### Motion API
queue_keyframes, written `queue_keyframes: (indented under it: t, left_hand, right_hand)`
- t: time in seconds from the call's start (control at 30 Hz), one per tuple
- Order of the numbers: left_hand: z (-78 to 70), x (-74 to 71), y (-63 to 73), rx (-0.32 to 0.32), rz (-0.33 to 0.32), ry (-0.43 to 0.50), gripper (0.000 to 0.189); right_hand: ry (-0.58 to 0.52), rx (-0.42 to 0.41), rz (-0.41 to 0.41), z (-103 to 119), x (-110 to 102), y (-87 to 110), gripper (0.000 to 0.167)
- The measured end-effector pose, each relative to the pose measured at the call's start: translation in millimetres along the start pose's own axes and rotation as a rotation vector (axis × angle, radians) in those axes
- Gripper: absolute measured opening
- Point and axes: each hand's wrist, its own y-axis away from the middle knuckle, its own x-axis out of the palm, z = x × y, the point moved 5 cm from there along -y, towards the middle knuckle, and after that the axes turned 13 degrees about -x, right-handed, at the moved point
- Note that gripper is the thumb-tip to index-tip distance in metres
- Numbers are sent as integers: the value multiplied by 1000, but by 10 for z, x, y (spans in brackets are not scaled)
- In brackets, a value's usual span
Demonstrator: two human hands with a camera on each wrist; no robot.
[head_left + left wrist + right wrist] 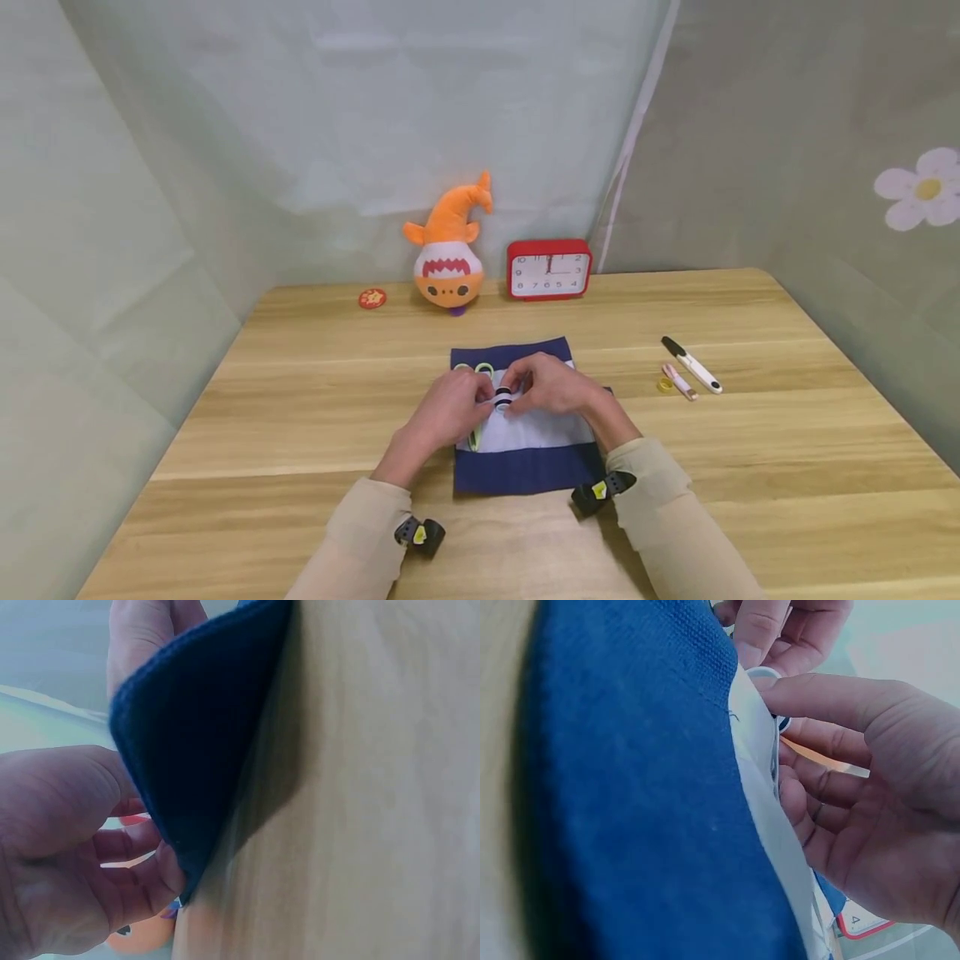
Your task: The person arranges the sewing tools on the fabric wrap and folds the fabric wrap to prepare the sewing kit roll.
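Dark and white bands circle a small spool [503, 399], which sits between the fingertips of both hands. The right hand [551, 385] pinches it, thumb on the near side and bent forefinger on the far side; the right wrist view shows the thumb against its pale round rim. The left hand [452, 406] is curled at the spool's left side, its tips beside or touching it; I cannot tell what they pinch. Light-green scissors [474, 439] lie partly beneath the left hand. Under everything spreads a navy-and-white cloth [525, 471], the spool over its white middle band. Farther right on the wooden table [300, 417] are a small yellow ring [664, 384], a folded pinkish strip [679, 382] and a black-and-white tool [693, 367]. Along the back stand a red clock [549, 269] and an orange plush toy [447, 250], with a red disc [372, 298] lying to the toy's left.
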Motion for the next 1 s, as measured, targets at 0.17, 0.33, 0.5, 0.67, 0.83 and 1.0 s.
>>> queue_keyframes:
  t: [0.17, 0.33, 0.5, 0.67, 0.83, 1.0]
  left_hand:
    - [34, 34, 13, -11, 12, -6, 7]
    - [35, 16, 10, -23, 20, 22, 10]
    - [-20, -47, 17, -32, -38, 36, 15]
    - [-127, -69, 22, -36, -89, 19, 20]
    - [-257, -9, -24, -22, -71, -24, 20]
    - [-327, 59, -65, -43, -20, -77, 20]
  right_hand:
    - [-51, 6, -39, -27, -73, 72, 29]
    - [-136, 31, -203, -113, -378, 268, 31]
    - [-100, 86, -332, -265, -789, 578, 35]
    - [-60, 146, -405, -427, -1119, 926, 38]
    - [-40, 167, -463, -562, -1340, 1272, 38]
    - [13, 218, -512, -732, -1504, 1586, 40]
